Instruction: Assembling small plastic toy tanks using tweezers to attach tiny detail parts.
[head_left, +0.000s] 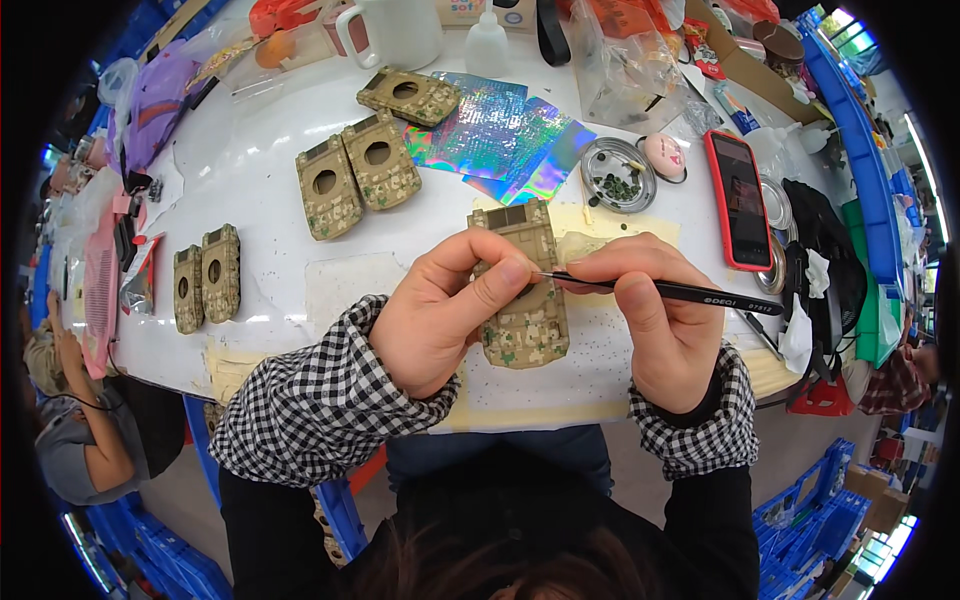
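Observation:
My right hand [668, 325] grips black tweezers [700, 292] like a pen, their thin metal tip pointing left. At that tip, the thumb and forefinger of my left hand [440, 310] pinch together; whatever is between them is too small to make out. Beneath both hands lies a camouflage-patterned model tank hull [525, 338], partly covered by my fingers. A round glass dish [603, 205] with small dark green bits stands beyond my right hand.
Two similar hulls [330, 190] sit side by side at the back left, a third [410, 95] beyond them. Smaller camouflage pieces [220, 275] stand at far left. Shiny holographic sheets [480, 120], a white squeeze bottle [487, 48] and a red-cased phone [738, 200] lie around the back and right.

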